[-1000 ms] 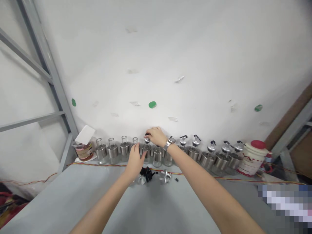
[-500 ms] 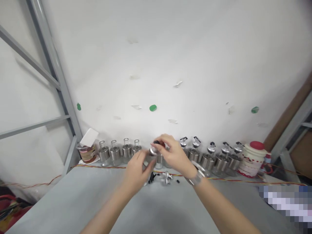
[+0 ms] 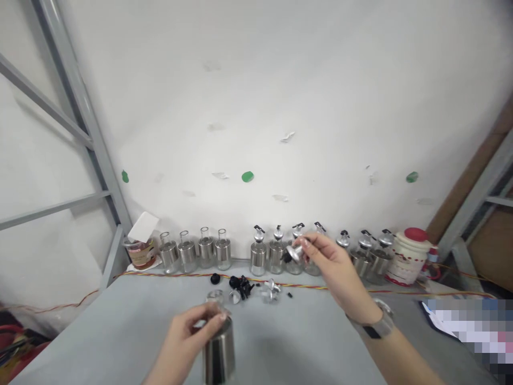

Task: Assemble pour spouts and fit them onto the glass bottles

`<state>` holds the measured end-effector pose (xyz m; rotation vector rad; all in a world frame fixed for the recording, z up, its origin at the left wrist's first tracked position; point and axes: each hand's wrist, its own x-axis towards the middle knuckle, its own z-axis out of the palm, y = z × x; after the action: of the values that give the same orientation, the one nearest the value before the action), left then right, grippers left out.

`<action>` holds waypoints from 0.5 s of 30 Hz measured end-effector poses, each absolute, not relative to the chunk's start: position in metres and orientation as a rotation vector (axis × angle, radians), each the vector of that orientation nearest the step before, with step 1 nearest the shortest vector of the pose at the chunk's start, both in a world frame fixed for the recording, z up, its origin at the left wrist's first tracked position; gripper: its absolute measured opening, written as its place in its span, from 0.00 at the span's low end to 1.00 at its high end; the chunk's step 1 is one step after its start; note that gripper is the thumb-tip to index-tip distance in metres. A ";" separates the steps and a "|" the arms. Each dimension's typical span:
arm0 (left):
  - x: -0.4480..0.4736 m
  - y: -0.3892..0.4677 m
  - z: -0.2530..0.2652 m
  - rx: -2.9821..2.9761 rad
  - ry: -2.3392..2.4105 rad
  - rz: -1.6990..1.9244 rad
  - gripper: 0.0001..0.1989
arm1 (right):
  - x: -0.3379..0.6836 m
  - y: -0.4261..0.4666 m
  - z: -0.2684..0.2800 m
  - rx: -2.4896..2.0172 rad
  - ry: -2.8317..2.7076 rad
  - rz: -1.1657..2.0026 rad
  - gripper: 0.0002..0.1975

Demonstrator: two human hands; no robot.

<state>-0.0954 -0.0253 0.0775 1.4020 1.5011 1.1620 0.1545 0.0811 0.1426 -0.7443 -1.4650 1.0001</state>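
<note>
"Steel-sleeved glass btl [image 3: 219, 353], near side, left of ctr: how's it held?"

"By the neck, w/ the L hand [image 3: 190, 334] wrapped round it. Prob. gripped there b/c the neck's slimmer than the sleeve. Mouth is left uncovered & pointed up. Base is cut off by the lower edge of view, so contact w/ the grey table [image 3: 136, 315] can't be told."

"And the R hand [image 3: 331, 267]?"

"Raised farther right, in front of the far row. Silver pourer top [image 3: 294, 252] is pinched btwn thumb & fingers, tipped w/ its black stopper end aimed left. That end is prob. kept clear of the fingers b/c it's shaped to be plugged into a neck. Pourer & held btl are well apart."

"Far row: why split?"

"Four open-necked btls [image 3: 206, 248] are stood at left, then a gap, then btls w/ pourers fitted [image 3: 258, 259] at right. Prob. sorted so the two kinds aren't mixed, & lined along the wall [image 3: 200, 80] so they aren't knocked."

"Loose bits?"

"Black parts [image 3: 242, 287] are heaped mid-table, w/ silver pourer parts [image 3: 271, 290] just to their right; presumably placed centrally so they can be reached by either hand. Row's right end is closed off by a red-lidded cream canister [image 3: 406, 262]."
</note>
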 end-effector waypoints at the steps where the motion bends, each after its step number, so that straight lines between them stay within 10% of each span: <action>1: -0.105 -0.024 0.073 1.420 1.624 1.235 0.15 | 0.153 0.079 0.136 -0.765 -1.488 1.035 0.09; 15: -0.167 0.006 0.043 1.512 2.500 1.310 0.21 | 0.129 0.067 0.091 -0.851 -1.352 1.371 0.12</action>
<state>-0.1666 0.0058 0.0434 1.5116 2.4998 1.3103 0.1291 0.0666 0.0913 -0.8515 -1.3518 1.3709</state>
